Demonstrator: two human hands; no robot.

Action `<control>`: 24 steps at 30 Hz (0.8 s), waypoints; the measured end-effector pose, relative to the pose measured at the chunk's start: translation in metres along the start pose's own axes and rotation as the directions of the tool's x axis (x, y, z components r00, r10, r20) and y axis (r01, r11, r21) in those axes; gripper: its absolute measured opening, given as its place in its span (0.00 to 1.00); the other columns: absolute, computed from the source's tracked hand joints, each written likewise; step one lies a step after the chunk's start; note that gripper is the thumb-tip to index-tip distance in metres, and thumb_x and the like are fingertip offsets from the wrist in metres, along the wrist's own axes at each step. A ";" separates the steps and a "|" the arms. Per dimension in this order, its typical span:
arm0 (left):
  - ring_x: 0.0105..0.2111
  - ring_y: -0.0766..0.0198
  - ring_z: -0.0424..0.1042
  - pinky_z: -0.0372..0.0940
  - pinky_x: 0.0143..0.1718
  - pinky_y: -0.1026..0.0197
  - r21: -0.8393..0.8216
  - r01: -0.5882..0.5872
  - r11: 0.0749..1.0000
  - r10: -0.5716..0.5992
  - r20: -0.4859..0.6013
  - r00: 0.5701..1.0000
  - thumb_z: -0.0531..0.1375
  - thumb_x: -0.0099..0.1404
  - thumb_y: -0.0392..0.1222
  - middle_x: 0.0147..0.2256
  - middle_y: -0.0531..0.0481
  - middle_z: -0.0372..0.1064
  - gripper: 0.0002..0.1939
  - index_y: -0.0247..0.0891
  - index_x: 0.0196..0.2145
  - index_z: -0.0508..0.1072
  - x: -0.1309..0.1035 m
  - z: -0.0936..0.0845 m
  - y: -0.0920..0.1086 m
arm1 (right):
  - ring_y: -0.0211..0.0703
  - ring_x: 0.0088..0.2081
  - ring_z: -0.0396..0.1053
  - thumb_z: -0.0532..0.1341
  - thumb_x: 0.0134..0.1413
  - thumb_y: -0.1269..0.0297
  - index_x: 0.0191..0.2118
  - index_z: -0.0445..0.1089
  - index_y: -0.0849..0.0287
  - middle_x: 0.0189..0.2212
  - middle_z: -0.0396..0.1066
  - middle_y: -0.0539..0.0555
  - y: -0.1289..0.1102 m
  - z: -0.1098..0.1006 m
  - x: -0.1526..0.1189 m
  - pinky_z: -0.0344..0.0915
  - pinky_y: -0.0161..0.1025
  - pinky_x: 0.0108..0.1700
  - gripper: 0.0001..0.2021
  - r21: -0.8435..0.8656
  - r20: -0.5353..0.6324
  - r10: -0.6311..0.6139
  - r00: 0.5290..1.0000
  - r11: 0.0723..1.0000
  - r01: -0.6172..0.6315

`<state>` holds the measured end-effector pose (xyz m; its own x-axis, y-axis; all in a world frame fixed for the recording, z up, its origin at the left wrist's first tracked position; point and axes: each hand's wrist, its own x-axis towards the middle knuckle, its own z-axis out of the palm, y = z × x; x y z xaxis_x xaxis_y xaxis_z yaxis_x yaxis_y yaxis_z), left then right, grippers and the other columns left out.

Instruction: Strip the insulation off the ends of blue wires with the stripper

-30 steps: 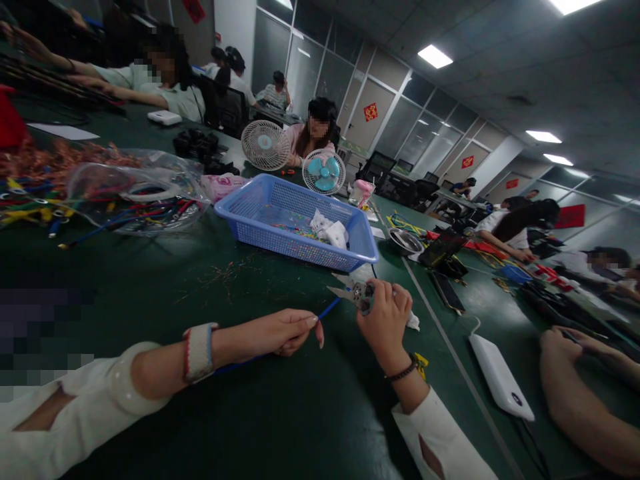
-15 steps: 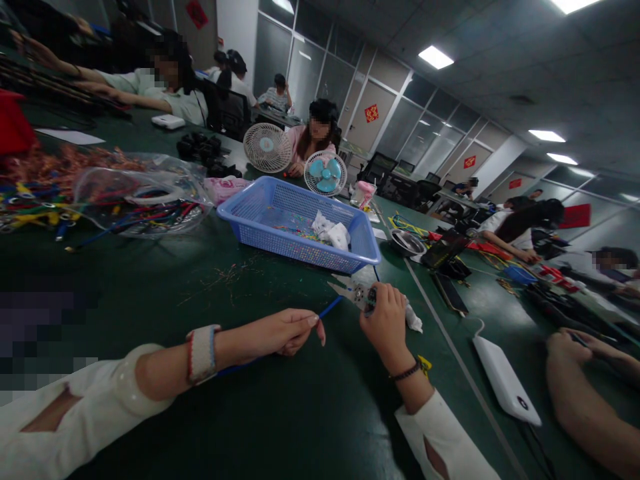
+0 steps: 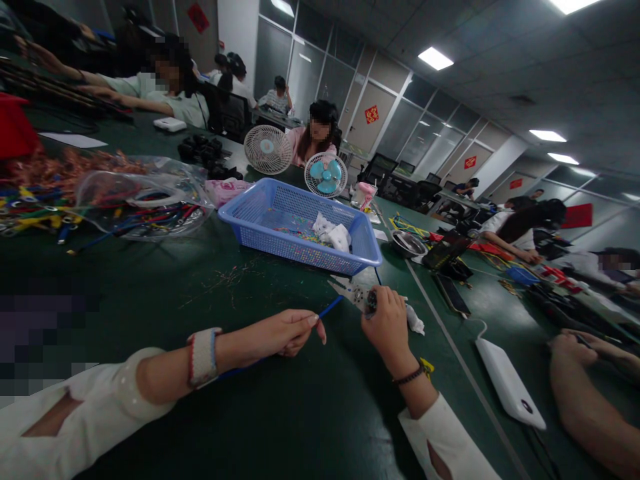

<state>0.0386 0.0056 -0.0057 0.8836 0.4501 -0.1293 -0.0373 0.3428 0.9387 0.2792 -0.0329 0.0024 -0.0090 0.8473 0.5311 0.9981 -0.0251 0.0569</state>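
Observation:
My left hand (image 3: 295,331) pinches a blue wire (image 3: 331,306), whose free end points up and right toward the tool. More of the wire runs back beneath my left forearm. In my right hand (image 3: 386,320) are wire strippers (image 3: 353,293), gripped by the handles, with the jaws pointing left. The wire's end lies at the jaws; whether they bite on it I cannot tell. Just beyond the tool stands a blue plastic basket (image 3: 300,256) holding small coloured scraps and crumpled white tissue (image 3: 333,233).
Copper strands and coloured cables lie in a pile with a clear plastic bag (image 3: 145,200) at left. Thin wire clippings (image 3: 233,277) are scattered before the basket. A white power bank (image 3: 510,383), a phone (image 3: 451,295) and a co-worker's arm (image 3: 585,400) are at right. Two small fans (image 3: 326,175) stand behind.
My hands and the strippers hold almost the same pose, with the wire still at the jaws. The whole view has shifted very slightly.

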 end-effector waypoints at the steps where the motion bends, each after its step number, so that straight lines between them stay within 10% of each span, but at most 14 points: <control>1: 0.18 0.71 0.44 0.42 0.20 0.65 -0.001 0.001 1.000 -0.001 -0.003 1.000 0.53 0.69 0.53 0.18 0.62 0.49 0.17 0.34 0.38 0.68 0.000 0.000 0.000 | 0.48 0.37 0.60 0.56 0.44 0.74 0.37 0.62 0.59 0.33 0.65 0.55 0.000 0.000 0.000 0.55 0.42 0.42 0.11 0.005 0.003 0.001 1.000 1.000 -0.001; 24: 0.18 0.71 0.44 0.43 0.21 0.64 0.008 0.006 1.000 -0.005 -0.112 0.994 0.55 0.65 0.58 0.18 0.63 0.48 0.20 0.35 0.37 0.67 -0.002 0.000 0.001 | 0.47 0.37 0.64 0.57 0.45 0.74 0.38 0.64 0.58 0.34 0.69 0.55 0.014 0.004 0.000 0.58 0.40 0.40 0.11 0.091 -0.045 0.037 0.998 0.995 -0.033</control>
<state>0.0372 0.0054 -0.0045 0.8257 0.5381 -0.1694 -0.0278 0.3388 0.9405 0.2931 -0.0313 -0.0005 0.0251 0.8210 0.5703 0.9993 -0.0045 -0.0376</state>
